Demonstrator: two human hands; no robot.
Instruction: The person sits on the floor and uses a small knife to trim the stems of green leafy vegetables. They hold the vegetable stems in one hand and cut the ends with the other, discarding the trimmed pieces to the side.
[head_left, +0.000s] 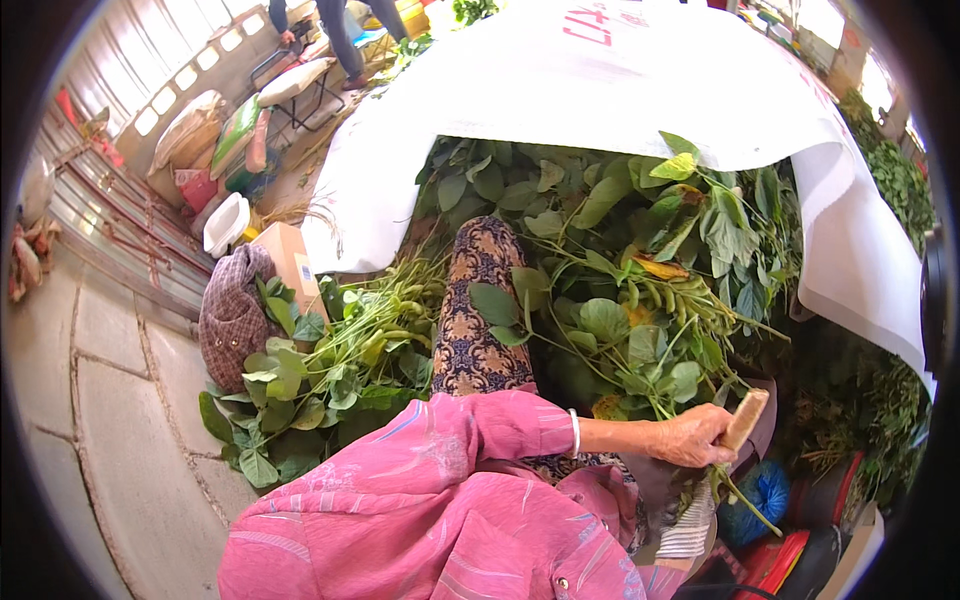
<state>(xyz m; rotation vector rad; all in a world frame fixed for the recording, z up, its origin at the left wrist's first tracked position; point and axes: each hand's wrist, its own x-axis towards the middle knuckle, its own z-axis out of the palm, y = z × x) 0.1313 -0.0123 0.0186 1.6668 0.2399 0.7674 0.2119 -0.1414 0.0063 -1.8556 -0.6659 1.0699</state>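
My left hand, with a white bangle at the wrist, is closed at the lower end of a short wooden piece like a tool handle. A green plant stem sticks out below it. My right hand, in a white striped knit glove or cuff, is beneath, its fingers mostly hidden by leaves. Bean plants with green pods lie before me, beside my patterned trouser leg. More podded plants lie left of the leg.
A white sheet covers part of the plant heap. At left are a checked cloth, a cardboard box, a white tub and sacks. A blue plastic bag sits lower right. Another person stands at top left.
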